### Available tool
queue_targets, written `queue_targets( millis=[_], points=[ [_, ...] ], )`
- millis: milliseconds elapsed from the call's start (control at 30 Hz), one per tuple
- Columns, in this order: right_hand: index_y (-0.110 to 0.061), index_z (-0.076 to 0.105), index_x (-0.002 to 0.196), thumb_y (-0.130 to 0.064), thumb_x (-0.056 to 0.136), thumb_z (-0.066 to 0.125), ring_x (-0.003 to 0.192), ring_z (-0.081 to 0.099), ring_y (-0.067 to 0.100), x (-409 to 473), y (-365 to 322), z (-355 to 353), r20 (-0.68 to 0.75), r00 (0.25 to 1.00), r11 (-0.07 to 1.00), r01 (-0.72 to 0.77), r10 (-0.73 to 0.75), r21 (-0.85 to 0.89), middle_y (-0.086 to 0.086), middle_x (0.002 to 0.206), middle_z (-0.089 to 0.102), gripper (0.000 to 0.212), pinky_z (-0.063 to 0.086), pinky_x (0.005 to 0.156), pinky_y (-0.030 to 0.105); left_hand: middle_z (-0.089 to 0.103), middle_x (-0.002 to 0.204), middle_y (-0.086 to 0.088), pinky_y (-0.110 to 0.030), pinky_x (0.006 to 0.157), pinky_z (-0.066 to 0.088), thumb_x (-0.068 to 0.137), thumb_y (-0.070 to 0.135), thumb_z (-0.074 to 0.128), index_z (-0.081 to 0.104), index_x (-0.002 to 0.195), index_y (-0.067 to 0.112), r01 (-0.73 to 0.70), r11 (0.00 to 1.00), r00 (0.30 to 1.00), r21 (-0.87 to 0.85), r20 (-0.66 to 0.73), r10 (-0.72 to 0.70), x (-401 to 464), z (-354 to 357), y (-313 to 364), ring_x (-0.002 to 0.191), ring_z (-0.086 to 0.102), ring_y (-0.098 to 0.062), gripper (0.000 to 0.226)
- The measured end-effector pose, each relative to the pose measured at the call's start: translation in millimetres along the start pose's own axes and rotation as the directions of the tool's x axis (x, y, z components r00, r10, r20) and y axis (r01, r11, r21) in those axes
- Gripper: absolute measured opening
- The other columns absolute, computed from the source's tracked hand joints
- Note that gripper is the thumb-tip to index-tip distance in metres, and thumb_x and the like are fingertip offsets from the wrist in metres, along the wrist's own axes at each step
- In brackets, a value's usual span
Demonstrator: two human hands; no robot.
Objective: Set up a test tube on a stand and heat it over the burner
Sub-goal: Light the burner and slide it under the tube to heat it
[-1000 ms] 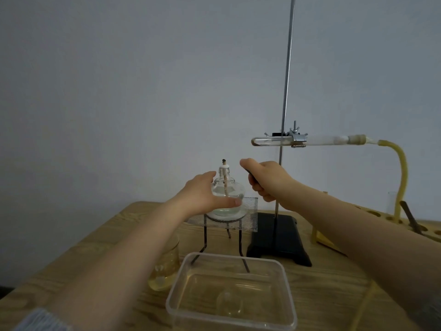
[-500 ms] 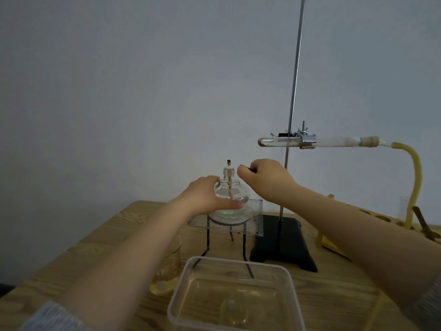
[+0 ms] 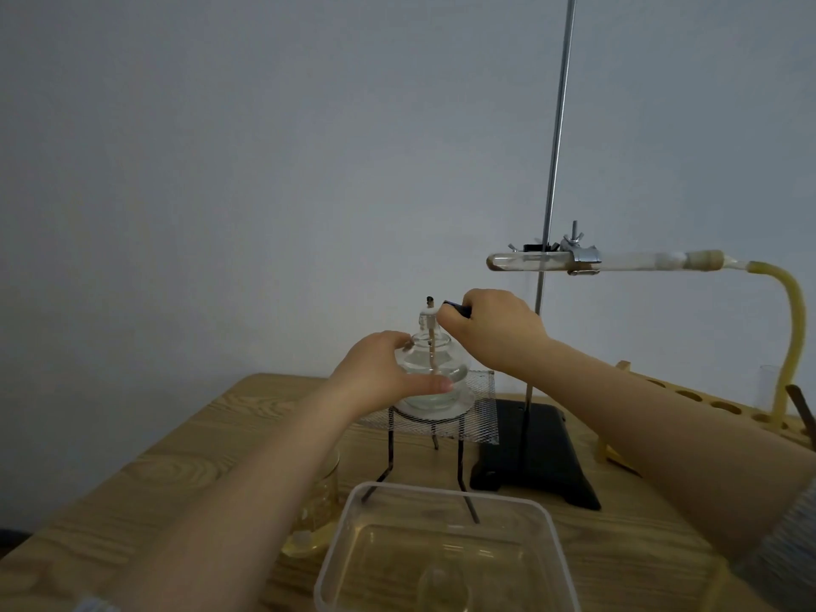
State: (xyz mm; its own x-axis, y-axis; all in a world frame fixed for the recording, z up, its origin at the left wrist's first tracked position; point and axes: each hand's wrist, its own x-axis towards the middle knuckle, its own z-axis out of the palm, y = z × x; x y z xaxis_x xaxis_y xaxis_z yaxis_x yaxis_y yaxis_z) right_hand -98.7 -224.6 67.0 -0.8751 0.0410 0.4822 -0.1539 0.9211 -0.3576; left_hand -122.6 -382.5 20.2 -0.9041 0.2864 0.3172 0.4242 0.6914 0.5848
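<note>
Two hands work at a glass alcohol burner [image 3: 430, 377] that stands on a wire gauze [image 3: 479, 413] laid over a black tripod [image 3: 391, 461] on the wooden desk [image 3: 198, 470]. The left hand [image 3: 379, 373] cups the burner's rounded body, thumb stretched along its front and fingers curled round the far side. The right hand [image 3: 490, 329] is closed on a small dark object [image 3: 457, 307], only its tip visible, held just beside the burner's wick [image 3: 429, 299]; what the object is cannot be told.

Right of the tripod stands a retort stand [image 3: 536, 461], its black base on the desk and its rod rising out of view. A clamp [image 3: 583, 257] on the rod holds a test tube [image 3: 530, 261] horizontally, closed end pointing left, above and to the right of the burner and not over it. The tube's mouth carries a stopper [image 3: 702, 260] joined to a yellow rubber hose [image 3: 790, 329] that curves down toward a wooden test tube rack [image 3: 706, 401] at the right edge.

Nearest the camera lies a clear plastic tub [image 3: 446, 554], with a glass beaker [image 3: 318, 510] partly hidden behind the left forearm.
</note>
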Motion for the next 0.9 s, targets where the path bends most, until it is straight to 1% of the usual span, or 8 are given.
queue_targets(
  millis=[200,367,667,900],
  points=[
    [-0.014,0.042,0.064,-0.044,0.089,0.042,0.053,0.038,0.017,2.6,0.4,0.9,0.009,1.000,1.000,-0.001,0.001,-0.026,0.000,0.058,0.041,0.039,0.029,0.051,0.027,0.047,0.140,0.003,-0.033,0.101,0.039,0.057,0.059,0.079,0.043,0.138,0.019,0.003,0.999,1.000,-0.034,-0.010,-0.004,0.0,1.8,-1.7,0.125,0.046,-0.015,0.097],
    [-0.014,0.039,0.062,-0.041,0.088,0.043,0.052,0.035,0.017,2.5,-0.4,0.7,0.013,1.000,1.000,0.006,-0.006,-0.011,0.000,0.057,0.038,0.037,0.027,0.050,0.027,0.048,0.139,0.003,-0.032,0.099,0.039,0.057,0.059,0.079,0.044,0.138,0.019,-0.005,1.000,1.000,-0.030,-0.015,0.005,0.8,1.8,-2.6,0.124,0.047,-0.015,0.096],
    [-0.015,0.040,0.062,-0.043,0.088,0.042,0.051,0.035,0.016,4.7,-0.7,-0.3,-0.002,1.000,0.999,-0.002,0.002,-0.040,-0.001,0.056,0.039,0.039,0.028,0.050,0.026,0.048,0.140,0.003,-0.029,0.097,0.038,0.057,0.060,0.078,0.043,0.138,0.018,-0.008,1.000,1.000,-0.028,-0.021,0.007,-0.1,2.1,-2.0,0.124,0.047,-0.015,0.098],
    [-0.015,0.042,0.063,-0.044,0.089,0.041,0.051,0.037,0.015,6.3,-2.3,-1.8,-0.004,1.000,0.997,0.010,-0.010,-0.073,-0.001,0.056,0.041,0.039,0.030,0.050,0.026,0.046,0.142,0.003,-0.031,0.099,0.037,0.058,0.059,0.078,0.041,0.139,0.018,-0.005,0.999,1.000,-0.045,-0.015,0.005,-1.7,1.9,-0.6,0.126,0.045,-0.015,0.098]
  ],
)
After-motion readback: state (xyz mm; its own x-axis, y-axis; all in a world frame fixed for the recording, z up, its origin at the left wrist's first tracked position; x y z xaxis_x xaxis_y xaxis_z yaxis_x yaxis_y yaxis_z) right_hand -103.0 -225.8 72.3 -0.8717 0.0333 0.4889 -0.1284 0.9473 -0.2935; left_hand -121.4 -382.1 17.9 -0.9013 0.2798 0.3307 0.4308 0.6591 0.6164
